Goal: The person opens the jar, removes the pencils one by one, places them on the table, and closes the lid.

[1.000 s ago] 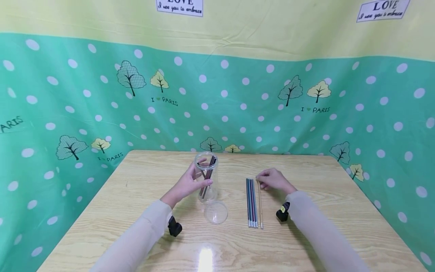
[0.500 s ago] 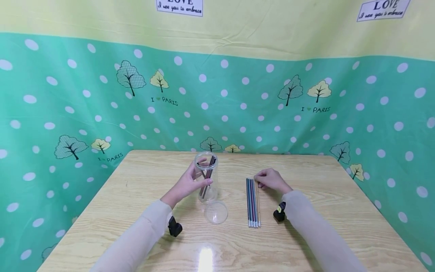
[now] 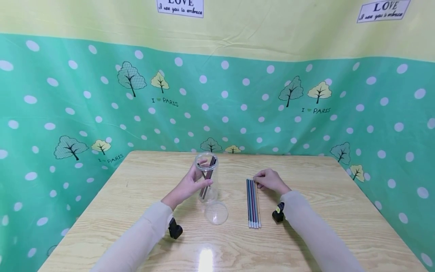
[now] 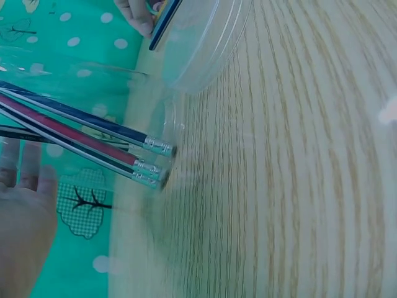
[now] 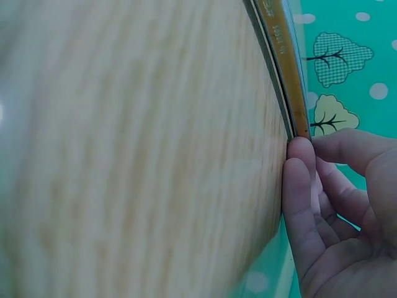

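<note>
My left hand (image 3: 187,187) holds a clear cylindrical jar (image 3: 212,194) upright, fingers behind it and thumb across the front. Inside lean several dark and reddish pencils (image 4: 93,136), with metal ferrules at the bottom in the left wrist view. To the right, several dark pencils (image 3: 251,206) lie side by side on the table, eraser ends toward me. A yellow pencil (image 5: 286,68) lies along the right side of this row. My right hand (image 3: 272,180) pinches its far end between thumb and fingers, with the fingertips (image 5: 301,149) low at the table.
A round transparent lid (image 3: 216,212) lies flat in front of the jar, left of the pencil row. The wooden table (image 3: 289,245) ends at a green dotted curtain (image 3: 190,124). Black wrist cameras (image 3: 175,228) sit on both wrists.
My right hand has slid the yellow pencil left, from a small gap until it lies against the row. My left hand and the jar have stayed in place.
</note>
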A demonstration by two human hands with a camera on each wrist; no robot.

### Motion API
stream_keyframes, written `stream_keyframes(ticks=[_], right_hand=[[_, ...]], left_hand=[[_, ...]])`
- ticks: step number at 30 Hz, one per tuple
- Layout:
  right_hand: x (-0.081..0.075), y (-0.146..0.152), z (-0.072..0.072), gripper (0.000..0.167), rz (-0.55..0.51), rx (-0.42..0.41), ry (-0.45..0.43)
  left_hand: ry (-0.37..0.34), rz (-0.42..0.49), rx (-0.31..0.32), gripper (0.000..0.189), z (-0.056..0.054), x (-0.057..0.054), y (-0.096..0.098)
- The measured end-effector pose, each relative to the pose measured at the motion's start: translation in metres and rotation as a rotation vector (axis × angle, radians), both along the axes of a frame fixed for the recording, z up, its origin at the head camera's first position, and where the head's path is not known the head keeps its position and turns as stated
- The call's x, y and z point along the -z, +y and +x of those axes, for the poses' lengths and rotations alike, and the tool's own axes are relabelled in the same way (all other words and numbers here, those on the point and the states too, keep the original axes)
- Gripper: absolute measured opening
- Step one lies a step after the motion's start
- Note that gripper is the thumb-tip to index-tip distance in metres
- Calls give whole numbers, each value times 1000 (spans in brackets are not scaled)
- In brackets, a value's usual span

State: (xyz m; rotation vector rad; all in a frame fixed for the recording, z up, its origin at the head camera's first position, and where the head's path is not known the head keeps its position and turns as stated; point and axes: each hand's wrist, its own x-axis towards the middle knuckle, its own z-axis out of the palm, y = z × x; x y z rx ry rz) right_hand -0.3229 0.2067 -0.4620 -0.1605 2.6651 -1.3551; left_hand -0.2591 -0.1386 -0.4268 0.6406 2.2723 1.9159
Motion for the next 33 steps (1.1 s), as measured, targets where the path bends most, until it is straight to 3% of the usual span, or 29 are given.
stream_keyframes(ticks=[17, 33], right_hand=[[-5, 0, 1, 25, -27, -17, -15], [-52, -17, 13, 30, -20, -93, 112]], left_hand=[[12, -6, 8, 80, 0, 2, 0], [13, -7, 14, 80, -2, 3, 0]])
